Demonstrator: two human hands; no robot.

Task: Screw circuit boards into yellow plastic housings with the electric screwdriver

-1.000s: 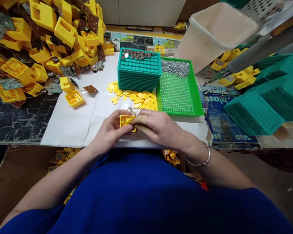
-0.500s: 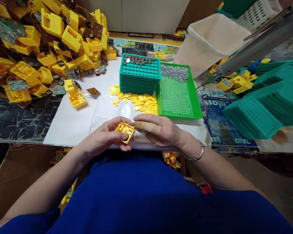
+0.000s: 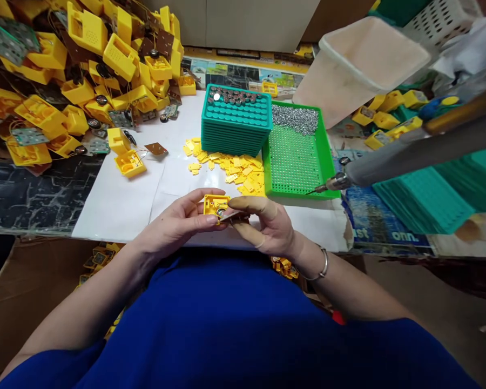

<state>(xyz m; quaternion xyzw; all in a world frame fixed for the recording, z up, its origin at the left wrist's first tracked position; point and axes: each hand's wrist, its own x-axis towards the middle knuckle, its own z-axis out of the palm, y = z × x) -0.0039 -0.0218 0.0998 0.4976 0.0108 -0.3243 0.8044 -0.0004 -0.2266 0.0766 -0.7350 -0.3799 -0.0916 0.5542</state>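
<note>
My left hand (image 3: 182, 219) is closed around a small yellow plastic housing (image 3: 215, 202), its open side facing me with wires and small parts inside. In my right hand (image 3: 267, 224), between thumb and fingers that wear pale finger covers, is a brown circuit board (image 3: 233, 217). The board is tilted at the housing's lower right edge; whether it touches the inside I cannot tell. Just beyond my hands lies a heap of flat yellow plastic pieces (image 3: 243, 170). Another yellow housing (image 3: 130, 163) with a wired brown circuit board (image 3: 156, 148) lies on the white sheet, further left.
Behind the yellow pieces stands a stack of teal trays (image 3: 237, 127). Right of it, a green basket (image 3: 335, 178) holds silver screws (image 3: 295, 119). An electric screwdriver (image 3: 372, 167) hangs over its right corner. Wired yellow housings (image 3: 121, 59) pile up at left; a whitish bin (image 3: 328, 75) stands behind.
The housing has turned and moved slightly right and up. My right hand has brought the circuit board against its edge. The screwdriver has swung down and left, nearer the green basket.
</note>
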